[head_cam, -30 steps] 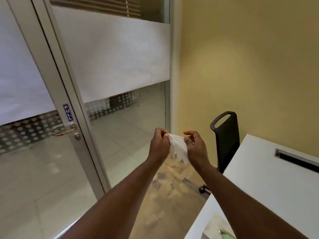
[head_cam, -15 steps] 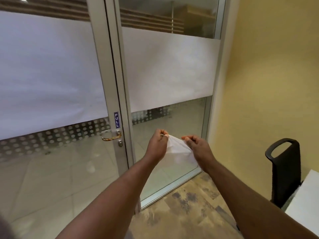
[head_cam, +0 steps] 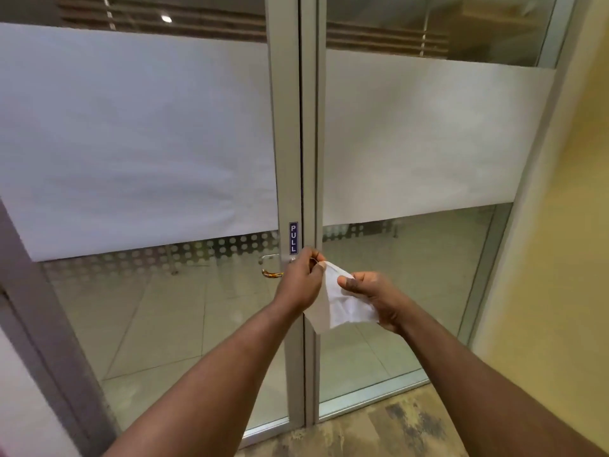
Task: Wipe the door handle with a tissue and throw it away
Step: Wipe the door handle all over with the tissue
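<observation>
A white tissue hangs between both my hands in front of the glass door. My left hand pinches its upper corner. My right hand grips its right side with thumb on top. The brass door handle sticks out to the left just behind my left hand, which covers its inner end. A blue PULL sticker sits on the door frame right above the handle.
The glass door on the left has a frosted band and dotted strip; a fixed glass panel stands to the right. A yellow wall closes the right side. Patterned floor lies below.
The view has swung right to left, so the door now fills the frame and the chair and desk are gone. My hands with the tissue have come up close to the handle.
</observation>
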`<state>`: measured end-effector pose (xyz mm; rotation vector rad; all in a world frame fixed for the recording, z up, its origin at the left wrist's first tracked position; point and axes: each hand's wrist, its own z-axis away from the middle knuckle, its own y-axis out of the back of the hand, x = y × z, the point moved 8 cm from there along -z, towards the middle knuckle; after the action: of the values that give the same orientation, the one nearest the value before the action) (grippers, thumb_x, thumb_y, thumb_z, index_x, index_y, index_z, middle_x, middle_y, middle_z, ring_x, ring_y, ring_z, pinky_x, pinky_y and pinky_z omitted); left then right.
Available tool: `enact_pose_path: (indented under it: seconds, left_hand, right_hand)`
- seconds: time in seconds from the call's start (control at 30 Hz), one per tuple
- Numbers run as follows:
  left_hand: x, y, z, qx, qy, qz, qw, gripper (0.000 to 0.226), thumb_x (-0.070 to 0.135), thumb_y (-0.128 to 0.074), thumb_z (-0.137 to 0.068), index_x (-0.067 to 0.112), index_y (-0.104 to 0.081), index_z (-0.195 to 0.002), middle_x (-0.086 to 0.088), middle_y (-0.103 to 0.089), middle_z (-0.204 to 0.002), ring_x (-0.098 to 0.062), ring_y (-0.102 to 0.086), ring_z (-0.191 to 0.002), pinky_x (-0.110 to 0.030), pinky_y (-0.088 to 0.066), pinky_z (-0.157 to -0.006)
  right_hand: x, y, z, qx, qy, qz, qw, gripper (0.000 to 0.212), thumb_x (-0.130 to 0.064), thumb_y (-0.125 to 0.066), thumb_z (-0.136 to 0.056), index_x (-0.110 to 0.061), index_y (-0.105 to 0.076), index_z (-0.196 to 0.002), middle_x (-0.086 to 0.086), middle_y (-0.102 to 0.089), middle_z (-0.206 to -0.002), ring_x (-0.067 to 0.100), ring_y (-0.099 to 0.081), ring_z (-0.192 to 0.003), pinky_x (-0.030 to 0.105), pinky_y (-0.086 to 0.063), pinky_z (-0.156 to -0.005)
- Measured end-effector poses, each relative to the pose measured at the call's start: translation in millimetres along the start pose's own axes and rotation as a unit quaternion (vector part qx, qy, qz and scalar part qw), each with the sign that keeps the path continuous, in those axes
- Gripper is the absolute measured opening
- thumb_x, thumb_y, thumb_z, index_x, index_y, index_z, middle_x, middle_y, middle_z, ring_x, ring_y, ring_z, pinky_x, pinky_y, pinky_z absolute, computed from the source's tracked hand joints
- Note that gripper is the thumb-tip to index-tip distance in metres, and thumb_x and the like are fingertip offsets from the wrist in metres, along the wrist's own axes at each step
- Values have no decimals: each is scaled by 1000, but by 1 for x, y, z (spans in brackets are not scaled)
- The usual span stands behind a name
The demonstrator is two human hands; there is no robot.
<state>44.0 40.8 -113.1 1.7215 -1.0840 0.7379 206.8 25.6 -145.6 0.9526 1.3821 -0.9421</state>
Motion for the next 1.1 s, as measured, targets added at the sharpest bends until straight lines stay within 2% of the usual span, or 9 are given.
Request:
enact_pose_path:
  seconds: [0.2, 0.37, 0.5, 0.6, 0.7, 0.83, 0.93, 1.03, 1.1]
  left_hand:
    - [-40, 3, -45, 16, 19, -24, 999, 16, 26, -49, -102, 36, -53, -91, 3, -66, -88, -18, -63, -79, -38, -54, -69]
    - [-61, 18, -82, 67, 24, -69, 995, 13, 26, -46, -99, 35, -54, -94, 4, -68, -91, -18, -65, -81, -38, -54, -70]
    - [-69, 46, -108, 152, -8, -216, 964, 22, 30, -44, -102, 29, -63, -112, 4, -65, -106, -19, -60, -96, -38, -52, -79]
    - [-78, 57, -120, 160, -43, -292, 942, 36, 29, -42, -103, 21, -64, -131, -3, -66, -130, -25, -57, -123, -37, -46, -102]
    - [-96, 58, -133, 130, -71, -369, 917, 49, 26, -39, -108, 18, -41, -157, 1, -34, -165, -16, -19, -157, -29, -8, -127]
    - [-122, 61, -155, 104, -101, -438, 887, 59, 32, -30, -109, 21, -11, -164, 5, -1, -172, -10, 12, -158, -27, 10, -126]
    - [-145, 66, -177, 82, -109, -457, 879, 61, 32, -29, -109, 22, -2, -163, 4, 7, -172, -11, 16, -157, -29, 10, -126]
    - [-168, 75, -204, 61, -122, -472, 871, 62, 30, -30, -109, 20, -2, -163, 2, 8, -172, -13, 15, -158, -32, 6, -128]
    - [-176, 78, -223, 54, -138, -480, 865, 63, 30, -30, -108, 19, -4, -164, 1, 8, -172, -14, 15, -158, -32, 7, -128]
  right_hand:
    - [-10, -15, -78, -61, 33, -106, 992, 29, -26, -80, -76, -11, -78, -101, 14, -76, -98, 26, -72, -86, 36, -59, -73]
    - [-17, -11, -138, -70, 34, -170, 982, 53, -29, -72, -82, -1, -67, -127, 30, -66, -124, 41, -65, -108, 61, -47, -102]
    - [-10, 6, -183, -23, 27, -198, 980, 52, -29, -69, -88, 7, -65, -126, 37, -63, -126, 42, -64, -106, 64, -40, -107]
    - [6, 11, -207, 17, 10, -208, 978, 44, -24, -64, -96, 10, -63, -125, 39, -63, -124, 45, -65, -102, 67, -43, -104]
    - [30, 15, -231, 56, -15, -219, 974, 36, -20, -67, -94, 6, -65, -119, 35, -69, -114, 44, -67, -92, 69, -48, -95]
    - [65, 16, -261, 72, -33, -210, 975, 36, -21, -67, -93, 5, -65, -118, 33, -71, -105, 42, -67, -81, 53, -56, -76]
    - [90, 23, -281, 98, -37, -198, 975, 27, -22, -64, -94, -6, -71, -114, 25, -74, -110, 40, -72, -93, 57, -57, -85]
    - [113, 38, -299, 150, -44, -166, 974, 22, -21, -58, -97, -16, -79, -94, 14, -78, -102, 26, -74, -86, 41, -54, -77]
    - [127, 49, -309, 178, -59, -166, 968, 23, -20, -52, -100, -13, -73, -102, 16, -72, -104, 29, -67, -91, 39, -51, -77]
